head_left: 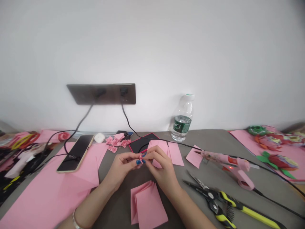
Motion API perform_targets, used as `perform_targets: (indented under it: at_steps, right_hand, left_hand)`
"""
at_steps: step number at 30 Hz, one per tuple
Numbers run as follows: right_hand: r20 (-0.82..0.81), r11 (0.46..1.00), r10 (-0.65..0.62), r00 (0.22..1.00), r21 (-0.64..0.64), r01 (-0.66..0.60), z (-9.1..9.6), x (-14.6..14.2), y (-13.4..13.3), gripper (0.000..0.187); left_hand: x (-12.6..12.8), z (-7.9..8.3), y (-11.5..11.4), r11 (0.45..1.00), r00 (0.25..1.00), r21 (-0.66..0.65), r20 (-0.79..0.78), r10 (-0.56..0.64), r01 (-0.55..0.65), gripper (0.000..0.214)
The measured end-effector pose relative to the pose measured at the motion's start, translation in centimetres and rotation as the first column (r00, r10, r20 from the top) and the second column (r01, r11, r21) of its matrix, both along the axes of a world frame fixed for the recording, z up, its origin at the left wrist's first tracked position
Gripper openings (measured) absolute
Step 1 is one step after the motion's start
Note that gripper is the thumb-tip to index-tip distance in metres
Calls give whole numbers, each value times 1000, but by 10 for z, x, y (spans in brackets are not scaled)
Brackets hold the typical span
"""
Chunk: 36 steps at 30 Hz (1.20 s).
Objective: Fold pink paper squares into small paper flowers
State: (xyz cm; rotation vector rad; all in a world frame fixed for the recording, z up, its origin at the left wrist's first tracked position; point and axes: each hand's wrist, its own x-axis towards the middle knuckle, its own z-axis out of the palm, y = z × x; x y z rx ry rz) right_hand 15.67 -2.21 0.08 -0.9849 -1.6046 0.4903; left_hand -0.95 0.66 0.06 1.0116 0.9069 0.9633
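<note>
My left hand and my right hand meet over the grey table, both pinching one small folded piece of pink paper between the fingertips. The nails are painted blue. A stack of pink paper squares lies just below the hands. More pink squares lie behind them, partly over a dark phone with a red case. Several small finished pink paper flowers sit farther back.
A pink glue gun and yellow-handled pliers lie right of the hands. A large pink sheet with a phone on it lies left. A water bottle stands at the wall, under a socket panel. Coloured paper flowers fill the far right.
</note>
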Motion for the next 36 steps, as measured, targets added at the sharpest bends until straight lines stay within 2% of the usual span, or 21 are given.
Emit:
perform_targets:
  at_steps: [6, 12, 20, 26, 31, 33, 36]
  right_hand:
    - [-20, 1000, 26, 999, -15, -27, 1, 0, 0, 14]
    - [-19, 999, -11, 1000, -36, 11, 2, -1, -1, 11]
    - [-16, 999, 2, 1000, -51, -3, 1, 0, -1, 15]
    - [-36, 997, 8, 999, -73, -11, 1, -1, -1, 15]
    - [-54, 997, 7, 999, -72, -10, 0, -1, -1, 14]
    - [-43, 997, 5, 999, -73, -8, 0, -1, 0, 14]
    - [-33, 998, 17, 999, -59, -19, 0, 0, 0, 14]
  left_hand:
    - [-1, 2, -2, 985, 993, 171, -116, 18, 2, 14]
    - [1, 4, -2, 981, 993, 195, -115, 42, -19, 15]
    - [-1, -2, -2, 992, 995, 125, -98, 21, -9, 16]
    - [1, -2, -1, 986, 995, 167, -97, 35, -19, 13]
    - [1, 1, -4, 960, 986, 278, -141, 85, -42, 10]
    - [1, 1, -4, 974, 990, 221, -123, 73, -44, 11]
    - [1, 0, -4, 1000, 1000, 30, -24, 6, -5, 18]
